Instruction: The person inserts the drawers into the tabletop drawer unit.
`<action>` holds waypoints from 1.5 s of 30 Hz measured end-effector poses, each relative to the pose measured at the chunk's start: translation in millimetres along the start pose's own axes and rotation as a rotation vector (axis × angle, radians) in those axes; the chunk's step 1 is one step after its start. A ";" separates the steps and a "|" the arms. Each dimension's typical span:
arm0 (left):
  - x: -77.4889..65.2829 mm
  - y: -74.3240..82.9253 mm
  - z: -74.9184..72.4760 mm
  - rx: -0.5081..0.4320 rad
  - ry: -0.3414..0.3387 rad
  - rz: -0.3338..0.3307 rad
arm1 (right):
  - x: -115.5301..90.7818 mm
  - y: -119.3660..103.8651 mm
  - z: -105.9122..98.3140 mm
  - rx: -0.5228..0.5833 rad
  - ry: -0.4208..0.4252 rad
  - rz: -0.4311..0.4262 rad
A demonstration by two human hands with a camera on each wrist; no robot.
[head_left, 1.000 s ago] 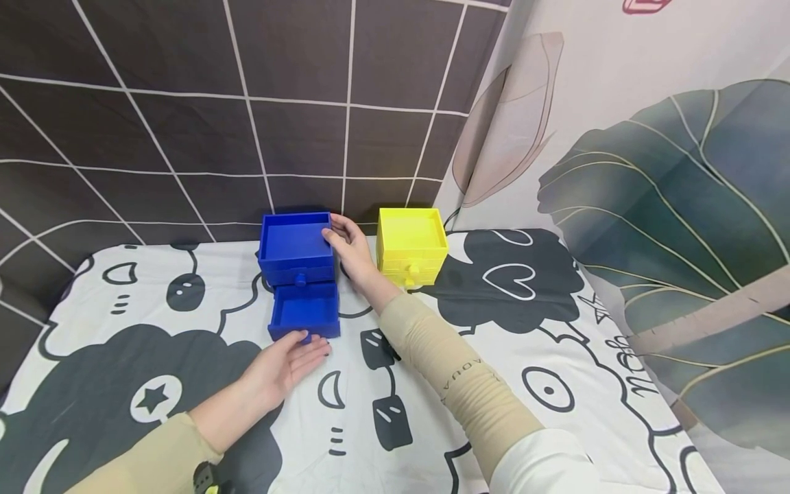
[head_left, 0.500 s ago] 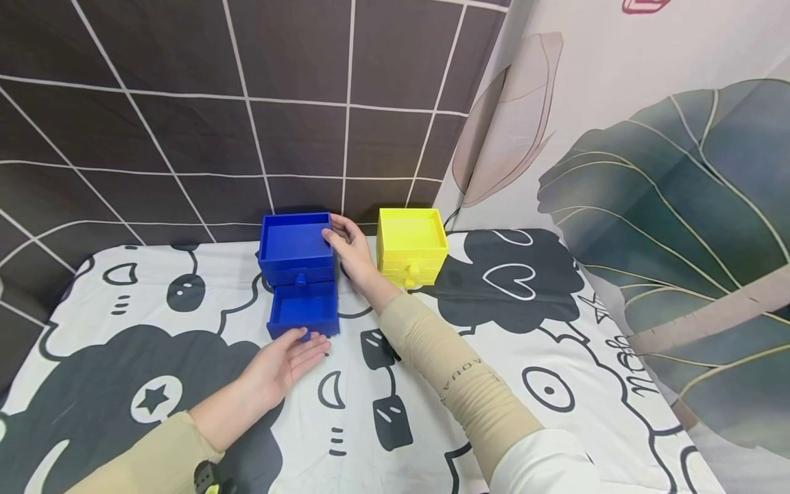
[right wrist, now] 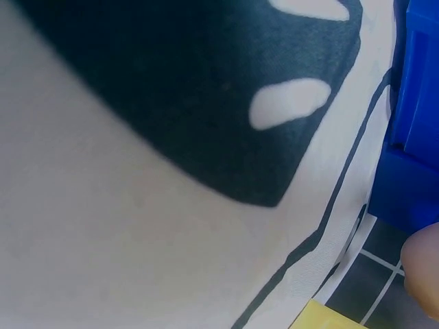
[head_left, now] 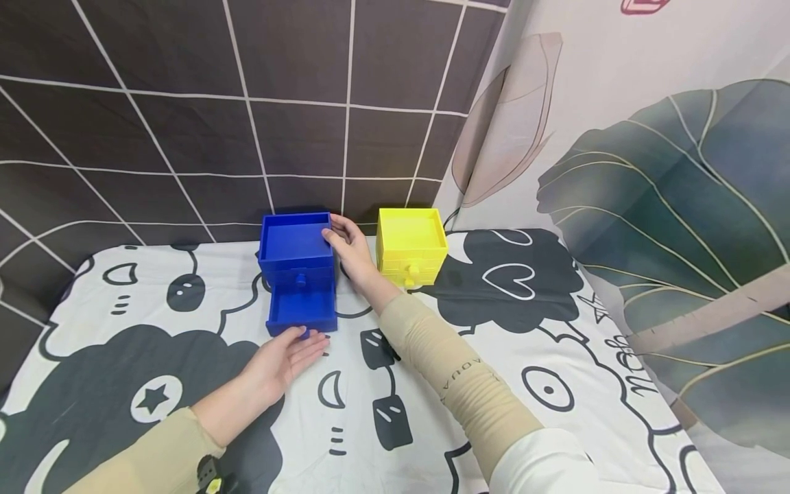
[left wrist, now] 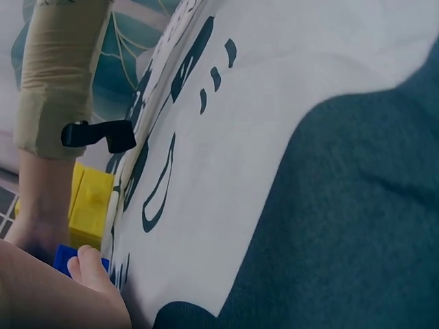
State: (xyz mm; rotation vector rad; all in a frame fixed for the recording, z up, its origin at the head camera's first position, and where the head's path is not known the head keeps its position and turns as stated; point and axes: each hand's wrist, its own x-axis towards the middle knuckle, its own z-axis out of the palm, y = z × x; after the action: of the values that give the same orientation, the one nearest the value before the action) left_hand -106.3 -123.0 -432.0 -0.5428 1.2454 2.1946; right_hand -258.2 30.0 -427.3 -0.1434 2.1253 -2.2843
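A small blue drawer box [head_left: 295, 243] stands against the back wall, its lower drawer [head_left: 302, 307] pulled partway out. My left hand [head_left: 278, 367], palm turned up, is at the drawer's front, thumb and index finger at its small knob [head_left: 305, 333], the other fingers stretched out. In the left wrist view my left fingers [left wrist: 92, 269] overlap the blue drawer [left wrist: 63, 258]. My right hand [head_left: 353, 248] grips the box's right side, thumb over the top rim and fingers behind. The right wrist view shows the blue box [right wrist: 418, 89] beside a fingertip [right wrist: 422, 271].
A yellow drawer box [head_left: 412, 240] with a round knob stands just right of my right hand. Both boxes rest on a black-and-white patterned cloth [head_left: 364, 412]. Dark gridded fabric [head_left: 296, 137] hangs close behind them, and a leaf-print curtain [head_left: 666, 206] on the right.
The lower blue drawer has slid a little further into its box, with my left hand moving slightly along. My right hand and the box have stayed in place.
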 end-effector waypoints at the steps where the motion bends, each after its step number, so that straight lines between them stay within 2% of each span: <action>1: 0.6 -0.1 -0.4 -0.002 0.000 -0.001 | 0.2 0.3 -0.1 -0.003 0.000 0.001; 14: 5.0 0.2 -2.8 -0.003 -0.008 -0.008 | 2.5 2.2 1.7 0.027 0.014 -0.027; 29: 2.5 -2.9 3.9 -0.022 0.023 0.006 | 0.7 0.4 1.7 -0.002 0.016 -0.010; 45: 3.2 -3.8 0.3 -0.045 0.033 0.020 | -0.1 0.0 1.0 0.010 0.007 -0.004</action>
State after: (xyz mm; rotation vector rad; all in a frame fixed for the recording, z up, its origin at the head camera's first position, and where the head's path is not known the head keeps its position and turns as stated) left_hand -106.3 -120.3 -436.2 -0.5884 1.2259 2.2436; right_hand -258.0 29.1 -427.2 -0.1399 2.1191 -2.3004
